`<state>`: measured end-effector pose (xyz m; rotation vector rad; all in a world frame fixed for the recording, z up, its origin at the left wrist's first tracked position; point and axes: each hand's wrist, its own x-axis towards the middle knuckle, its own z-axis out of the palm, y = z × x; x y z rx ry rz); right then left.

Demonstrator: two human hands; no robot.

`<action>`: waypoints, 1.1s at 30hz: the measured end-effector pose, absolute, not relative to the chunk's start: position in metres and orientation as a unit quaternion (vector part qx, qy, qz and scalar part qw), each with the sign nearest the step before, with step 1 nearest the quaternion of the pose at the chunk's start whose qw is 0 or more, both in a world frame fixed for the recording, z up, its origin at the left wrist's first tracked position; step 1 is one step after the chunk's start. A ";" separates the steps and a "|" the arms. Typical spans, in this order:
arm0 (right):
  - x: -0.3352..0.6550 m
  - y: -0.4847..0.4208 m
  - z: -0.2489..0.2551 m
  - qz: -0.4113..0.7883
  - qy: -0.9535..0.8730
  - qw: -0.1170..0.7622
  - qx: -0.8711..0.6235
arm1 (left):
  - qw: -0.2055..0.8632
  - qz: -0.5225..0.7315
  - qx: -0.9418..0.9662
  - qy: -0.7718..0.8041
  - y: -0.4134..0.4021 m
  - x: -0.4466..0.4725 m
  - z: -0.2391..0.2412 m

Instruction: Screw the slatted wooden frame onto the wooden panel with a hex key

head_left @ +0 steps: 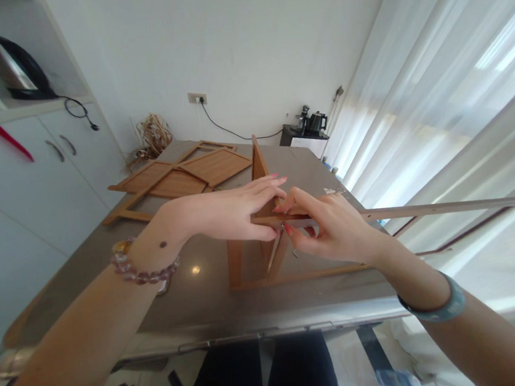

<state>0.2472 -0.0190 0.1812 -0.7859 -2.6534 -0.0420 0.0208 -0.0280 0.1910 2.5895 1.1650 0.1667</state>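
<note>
A light wooden frame (426,208) stands on the table in front of me, its long top rail running out to the right. My left hand (245,210) wraps round the left end of this rail, thumb in front and fingers behind. An upright wooden panel (257,162) rises just behind that hand. At the same joint, my right hand (325,219) is closed in a pinch against the rail. Between its fingertips shows a tiny metal piece (283,224) that looks like a screw, mostly covered. Beneath, a small bent metal piece (295,254) lies near the frame's lower bars.
More wooden frames and panels (167,178) lie at the table's back left. Dried plant stalks (155,133) stand beyond them. White cabinets (27,176) with a kettle (15,65) are on the left. Curtains (434,74) hang close on the right, near the rail's far end.
</note>
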 end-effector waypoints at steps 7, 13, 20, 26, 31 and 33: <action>0.281 -0.031 0.148 -0.200 -0.885 0.365 -0.210 | 0.144 0.040 0.898 0.414 -0.028 0.021 0.192; 0.321 -0.003 0.069 -0.159 -0.960 0.165 -0.162 | 0.141 0.027 0.898 0.415 -0.029 0.022 0.194; 0.324 0.061 0.032 -0.039 -0.959 -0.020 -0.279 | 0.148 0.034 0.899 0.410 -0.027 0.021 0.192; 0.314 0.065 0.022 -0.030 -0.956 -0.073 -0.282 | 0.147 0.038 0.902 0.405 -0.027 0.021 0.191; 0.308 0.060 0.024 -0.013 -0.938 -0.114 -0.328 | 0.152 0.044 0.898 0.411 -0.027 0.020 0.191; 0.306 0.062 0.028 0.005 -0.928 -0.132 -0.349 | 0.160 0.046 0.896 0.411 -0.028 0.021 0.191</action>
